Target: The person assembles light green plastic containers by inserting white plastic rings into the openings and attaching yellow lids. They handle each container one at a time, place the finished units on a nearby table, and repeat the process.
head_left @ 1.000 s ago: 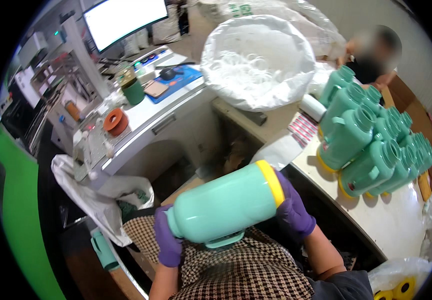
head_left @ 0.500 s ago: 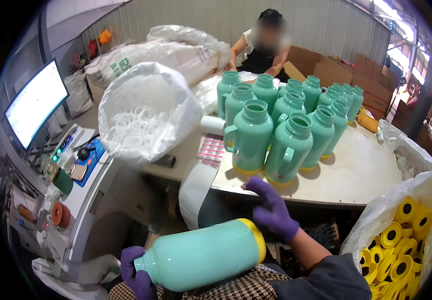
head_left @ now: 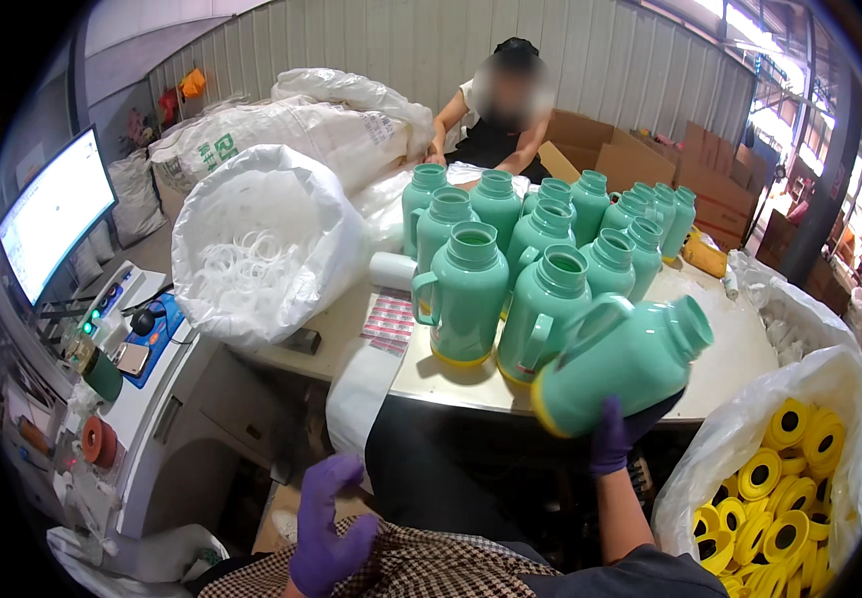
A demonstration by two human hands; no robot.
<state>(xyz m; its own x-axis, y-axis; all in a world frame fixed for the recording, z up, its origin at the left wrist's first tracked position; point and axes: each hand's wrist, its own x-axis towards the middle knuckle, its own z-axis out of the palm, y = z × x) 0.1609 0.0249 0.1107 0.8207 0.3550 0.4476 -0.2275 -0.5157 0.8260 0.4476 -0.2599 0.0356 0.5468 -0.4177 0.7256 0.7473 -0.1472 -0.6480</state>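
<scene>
In a purple glove, my right hand [head_left: 614, 439] grips a green vacuum flask [head_left: 618, 361] from beneath. The flask leans over the table's front edge, its open neck up to the right and its yellow base down to the left; my fingers are partly hidden behind it. My left hand [head_left: 329, 533], also gloved in purple, is over my lap with fingers apart and nothing in it. Several more green flasks [head_left: 470, 299] stand upright on the white table [head_left: 740, 334], with open necks and yellow bases.
To the right, a plastic-lined sack [head_left: 840, 384] holds yellow ring-shaped parts [head_left: 787, 535]. A white bag [head_left: 326, 214] of clear rings is at left, beside a label sheet [head_left: 388, 321]. Further left are a desk and monitor [head_left: 57, 211]. Across the table sits a co-worker [head_left: 491, 140].
The flask went from lying across my lap in my left hand to tilted at the table edge in my right hand. My left hand let go of its neck.
</scene>
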